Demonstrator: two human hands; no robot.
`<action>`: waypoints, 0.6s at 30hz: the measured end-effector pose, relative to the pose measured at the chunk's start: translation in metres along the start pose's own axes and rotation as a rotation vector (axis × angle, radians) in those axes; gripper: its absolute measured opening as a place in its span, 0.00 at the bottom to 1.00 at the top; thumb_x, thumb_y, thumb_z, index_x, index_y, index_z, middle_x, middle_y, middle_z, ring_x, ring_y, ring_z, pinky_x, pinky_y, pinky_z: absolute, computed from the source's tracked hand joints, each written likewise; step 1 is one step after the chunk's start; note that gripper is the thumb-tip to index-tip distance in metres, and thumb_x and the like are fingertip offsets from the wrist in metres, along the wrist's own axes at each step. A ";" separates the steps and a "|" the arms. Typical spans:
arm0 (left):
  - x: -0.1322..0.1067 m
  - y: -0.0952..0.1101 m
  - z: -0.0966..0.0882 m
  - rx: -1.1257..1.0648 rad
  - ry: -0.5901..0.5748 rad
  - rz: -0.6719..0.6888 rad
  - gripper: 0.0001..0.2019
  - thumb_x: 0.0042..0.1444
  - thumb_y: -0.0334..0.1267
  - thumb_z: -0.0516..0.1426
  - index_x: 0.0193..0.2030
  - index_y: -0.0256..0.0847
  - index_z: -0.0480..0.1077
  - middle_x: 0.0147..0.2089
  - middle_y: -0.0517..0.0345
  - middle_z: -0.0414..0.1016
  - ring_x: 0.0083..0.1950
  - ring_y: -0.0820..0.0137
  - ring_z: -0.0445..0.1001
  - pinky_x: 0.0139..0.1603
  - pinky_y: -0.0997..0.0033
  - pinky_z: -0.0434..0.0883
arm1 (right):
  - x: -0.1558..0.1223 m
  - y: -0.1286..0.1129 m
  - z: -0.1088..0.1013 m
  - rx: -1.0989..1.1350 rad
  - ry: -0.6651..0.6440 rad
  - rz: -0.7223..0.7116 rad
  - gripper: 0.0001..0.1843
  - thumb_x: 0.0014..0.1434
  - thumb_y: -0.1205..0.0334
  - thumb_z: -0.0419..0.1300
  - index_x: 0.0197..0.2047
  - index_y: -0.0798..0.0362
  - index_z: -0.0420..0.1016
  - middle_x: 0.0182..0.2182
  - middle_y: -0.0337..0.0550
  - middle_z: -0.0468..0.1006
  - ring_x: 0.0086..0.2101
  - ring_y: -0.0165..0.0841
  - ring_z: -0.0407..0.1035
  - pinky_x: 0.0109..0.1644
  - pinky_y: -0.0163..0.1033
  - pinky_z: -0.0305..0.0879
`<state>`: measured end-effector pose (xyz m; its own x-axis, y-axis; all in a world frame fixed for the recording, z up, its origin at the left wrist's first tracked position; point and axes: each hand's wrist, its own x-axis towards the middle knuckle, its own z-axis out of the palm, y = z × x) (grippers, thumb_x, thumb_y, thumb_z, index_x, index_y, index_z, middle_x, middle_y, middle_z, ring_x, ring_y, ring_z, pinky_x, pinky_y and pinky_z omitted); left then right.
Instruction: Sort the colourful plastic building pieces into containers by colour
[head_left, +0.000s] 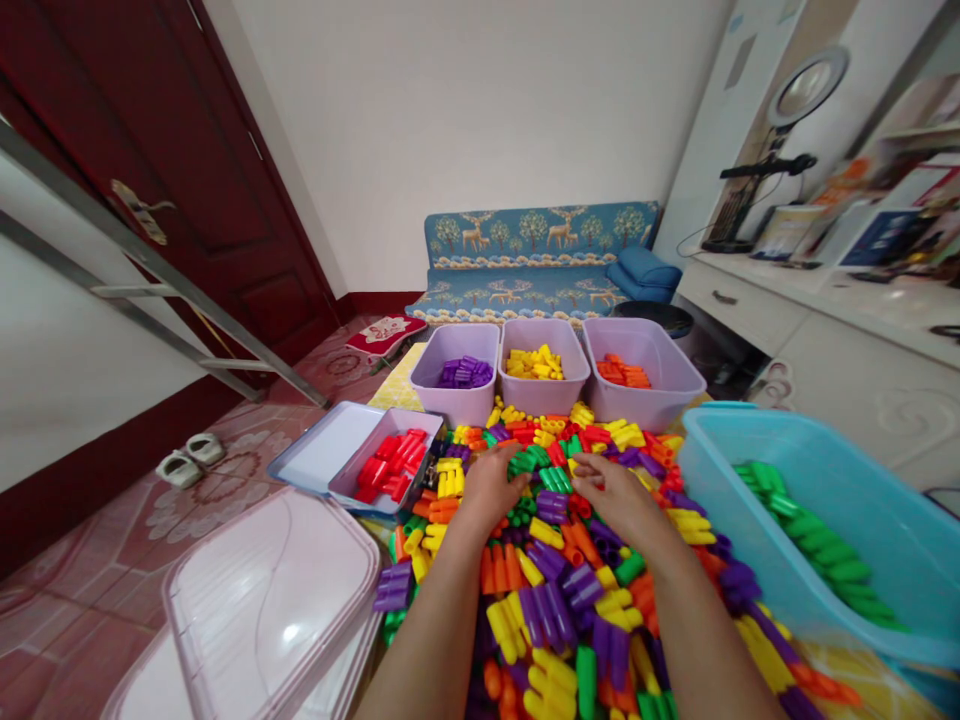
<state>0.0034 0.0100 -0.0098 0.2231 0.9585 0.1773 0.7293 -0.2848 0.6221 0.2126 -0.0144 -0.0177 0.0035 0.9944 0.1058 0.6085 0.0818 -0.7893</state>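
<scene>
A pile of plastic toy blocks (551, 590), shaped like joined tubes in purple, yellow, orange, red and green, covers the table in front of me. My left hand (491, 485) is at the pile's far middle, with thumb and fingers curved around a green toy block (529, 460); part of the grip is hidden. To its right, my right hand (615, 495) hovers low over the pile, its fingers apart and nothing seen in them. A purple block (553, 506) and another green block (555, 477) lie between the hands.
Lilac bins hold purple (465, 373), yellow (534, 362) and orange blocks (624, 372) along the back. Red blocks (391, 465) fill a smaller box at left, near stacked lids (274, 590). A blue tub (825, 450) with green blocks stands right. Beyond is a sofa (532, 250).
</scene>
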 end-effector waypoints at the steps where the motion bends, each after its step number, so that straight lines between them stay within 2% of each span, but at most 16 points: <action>1: 0.000 0.000 0.001 -0.015 -0.026 0.047 0.24 0.49 0.33 0.60 0.56 0.43 0.69 0.56 0.49 0.72 0.55 0.60 0.71 0.57 0.60 0.66 | -0.001 -0.001 0.004 -0.041 -0.051 -0.012 0.22 0.52 0.63 0.58 0.51 0.54 0.74 0.41 0.50 0.80 0.42 0.40 0.75 0.48 0.45 0.68; 5: -0.001 0.002 0.002 -0.150 -0.086 0.157 0.26 0.46 0.25 0.58 0.55 0.40 0.70 0.54 0.49 0.73 0.56 0.60 0.70 0.59 0.60 0.64 | -0.004 -0.011 0.015 0.010 -0.158 -0.061 0.25 0.55 0.66 0.54 0.56 0.50 0.70 0.48 0.47 0.78 0.49 0.39 0.71 0.54 0.47 0.64; 10: 0.000 0.007 0.002 -0.527 -0.097 0.112 0.24 0.47 0.28 0.60 0.54 0.39 0.69 0.51 0.49 0.75 0.49 0.62 0.73 0.50 0.63 0.70 | -0.005 -0.023 0.016 0.273 -0.151 -0.083 0.28 0.52 0.64 0.58 0.58 0.48 0.67 0.51 0.43 0.75 0.49 0.38 0.71 0.54 0.46 0.65; 15: 0.002 0.015 -0.001 -1.003 -0.168 -0.003 0.30 0.47 0.40 0.64 0.56 0.35 0.65 0.40 0.50 0.77 0.33 0.70 0.75 0.35 0.71 0.72 | -0.008 -0.040 0.008 0.425 -0.082 -0.053 0.24 0.54 0.61 0.58 0.55 0.52 0.68 0.45 0.45 0.78 0.44 0.37 0.73 0.49 0.43 0.68; 18: 0.003 0.017 -0.004 -1.047 -0.178 -0.072 0.32 0.47 0.45 0.64 0.57 0.34 0.63 0.36 0.53 0.76 0.26 0.74 0.73 0.28 0.75 0.70 | -0.010 -0.043 0.002 0.443 -0.093 0.010 0.25 0.53 0.59 0.59 0.55 0.53 0.68 0.34 0.42 0.80 0.31 0.34 0.74 0.35 0.39 0.70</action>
<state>0.0135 0.0077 0.0046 0.3548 0.9334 0.0530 -0.1565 0.0034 0.9877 0.1847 -0.0276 0.0138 -0.0756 0.9954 0.0581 0.2108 0.0729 -0.9748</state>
